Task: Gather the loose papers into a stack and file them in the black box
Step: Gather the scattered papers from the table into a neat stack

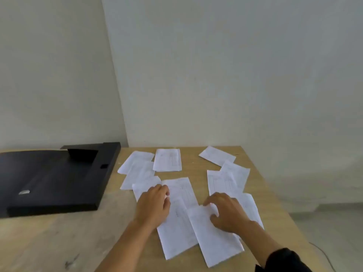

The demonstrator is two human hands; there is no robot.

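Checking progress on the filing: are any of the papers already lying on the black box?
No: the black box has no sheet on it, and the papers lie scattered on the wooden table.

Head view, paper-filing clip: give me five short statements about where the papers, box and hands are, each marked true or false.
1. The black box sits on the table to the left of the papers. True.
2. The papers are already gathered into one neat stack. False: they lie scattered over the wooden table, some overlapping.
3. Both hands rest on papers near the table's front. True: the left hand and right hand each touch sheets.
4. A sheet already lies on the box. False: no white sheet shows on it.
5. The right hand holds a pen. False: it holds no tool.
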